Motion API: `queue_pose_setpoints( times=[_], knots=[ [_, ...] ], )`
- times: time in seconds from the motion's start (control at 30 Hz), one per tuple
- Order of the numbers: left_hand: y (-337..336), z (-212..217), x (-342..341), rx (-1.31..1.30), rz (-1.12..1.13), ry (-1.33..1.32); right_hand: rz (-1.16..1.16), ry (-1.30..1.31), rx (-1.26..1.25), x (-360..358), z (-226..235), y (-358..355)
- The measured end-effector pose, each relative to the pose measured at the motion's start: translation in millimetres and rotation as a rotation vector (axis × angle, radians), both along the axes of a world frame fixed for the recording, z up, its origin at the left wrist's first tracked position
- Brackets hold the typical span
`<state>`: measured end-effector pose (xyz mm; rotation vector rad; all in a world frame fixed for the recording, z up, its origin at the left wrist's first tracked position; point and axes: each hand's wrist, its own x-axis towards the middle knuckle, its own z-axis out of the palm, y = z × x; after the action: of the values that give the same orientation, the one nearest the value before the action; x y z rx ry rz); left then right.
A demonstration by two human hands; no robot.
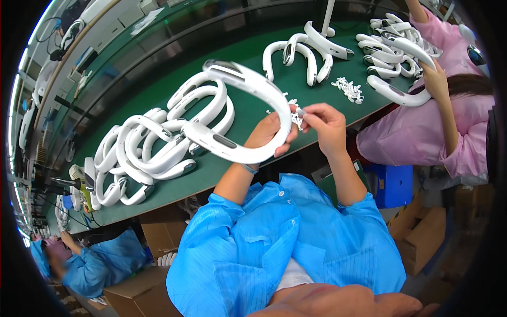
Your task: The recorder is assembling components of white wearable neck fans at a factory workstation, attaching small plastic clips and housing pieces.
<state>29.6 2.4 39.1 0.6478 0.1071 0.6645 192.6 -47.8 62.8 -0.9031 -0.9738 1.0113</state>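
Up close, the left hand [266,136] is closed around the curved middle of a white U-shaped neckband [240,113], lifting it above the green table [253,50] with its open ends turned away, seemingly so the inner side faces the other hand. The right hand [326,124] pinches a small white piece [299,117] between fingertips, right against the band's edge. More such pieces [348,89] lie scattered within reach, and a pile of neckbands [153,148] sits to the left. A co-worker in pink [422,132] handles another band [396,92] nearby.
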Motion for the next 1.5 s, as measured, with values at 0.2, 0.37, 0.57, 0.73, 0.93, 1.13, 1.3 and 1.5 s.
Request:
queue_pose_setpoints(
  times=[0.2,0.37,0.57,0.73,0.93,1.13,1.3,1.5],
  knots=[
    [-0.7,4.1,-7.7,0.024,-0.002,-0.056,0.091,-0.072,0.151,-12.6,12.7,-16.7],
    [11.8,17.7,-3.0,0.225,0.139,0.235,0.082,-0.14,-0.052,-7.6,-0.8,-8.4],
    [9.6,7.0,2.2,0.338,0.226,0.26,0.056,-0.148,-0.11,-12.6,-7.9,-3.0],
    [-0.3,4.0,11.9,0.474,0.351,0.365,-0.01,-0.211,-0.099,-17.0,-3.2,-5.9],
    [-5.9,4.1,9.3,0.682,0.415,0.477,-0.102,-0.219,-0.088,-21.9,-9.2,-11.2],
    [-15.8,8.3,8.7,0.729,0.475,0.4,0.001,-0.116,0.029,2.7,-36.9,-16.4],
    [-16.5,-1.2,21.4,0.763,0.509,0.297,0.019,-0.112,0.134,12.0,-22.3,-24.1],
    [-23.1,0.1,10.0,0.621,0.475,0.38,0.105,-0.182,0.061,-0.1,-19.6,-22.8]
  ],
)
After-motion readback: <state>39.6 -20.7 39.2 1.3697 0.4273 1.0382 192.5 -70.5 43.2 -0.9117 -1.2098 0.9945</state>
